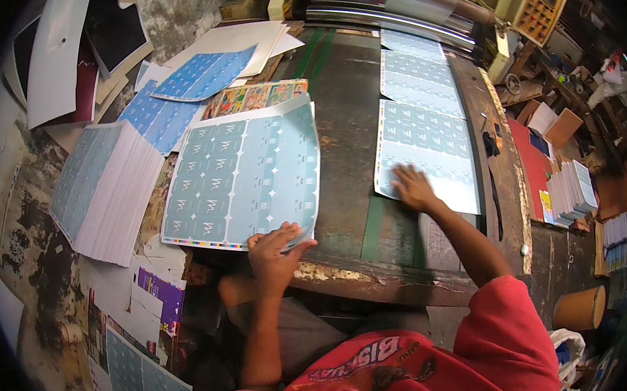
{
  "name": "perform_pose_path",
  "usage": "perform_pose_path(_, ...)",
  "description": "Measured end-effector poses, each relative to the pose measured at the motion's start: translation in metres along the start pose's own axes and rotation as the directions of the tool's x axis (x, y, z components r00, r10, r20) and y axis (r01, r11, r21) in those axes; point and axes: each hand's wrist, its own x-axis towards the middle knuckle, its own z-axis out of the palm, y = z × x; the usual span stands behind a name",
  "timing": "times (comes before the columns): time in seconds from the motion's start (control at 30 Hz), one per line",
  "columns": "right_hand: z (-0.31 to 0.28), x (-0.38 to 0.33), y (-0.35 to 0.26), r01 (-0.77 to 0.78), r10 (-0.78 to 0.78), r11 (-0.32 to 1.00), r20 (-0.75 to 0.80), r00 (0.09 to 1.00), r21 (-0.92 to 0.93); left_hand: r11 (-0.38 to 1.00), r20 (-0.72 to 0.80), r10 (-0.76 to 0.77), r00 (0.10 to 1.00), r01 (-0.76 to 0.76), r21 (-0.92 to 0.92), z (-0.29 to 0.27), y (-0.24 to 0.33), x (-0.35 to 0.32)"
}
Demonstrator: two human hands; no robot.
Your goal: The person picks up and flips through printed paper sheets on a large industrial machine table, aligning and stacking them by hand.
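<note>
My left hand (pixel 278 255) pinches the near right corner of a pale blue printed sheet (pixel 254 174). That sheet lies at the left of the dark feed table (pixel 344 164), its far right edge curling up. On the right side of the table, my right hand (pixel 412 187) rests with fingers spread on the near left part of another printed sheet (pixel 430 144). Beyond it, more blue sheets (pixel 417 68) run in a line up to the metal rollers (pixel 389 23).
A thick stack of printed sheets (pixel 114 198) stands at the left, with darker blue sheets (pixel 207 73) behind it. A button panel (pixel 541 1) is at the far right. Bundles of paper (pixel 572 190) and a brown drum (pixel 579 309) sit right of the table.
</note>
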Motion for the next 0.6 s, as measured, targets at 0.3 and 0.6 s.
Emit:
perform_pose_path(0.3,-0.022,-0.110,0.028,-0.045,0.364,0.717,-0.318,0.875,0.696,0.560,-0.093,-0.620,0.779,0.357,-0.747,-0.017,0.008,0.012)
perform_pose_path(0.6,-0.018,-0.194,-0.125,-0.248,-0.123,-0.524,0.216,0.969,0.815,0.928,0.438,0.264,0.859,-0.103,-0.359,-0.011,0.073,-0.019)
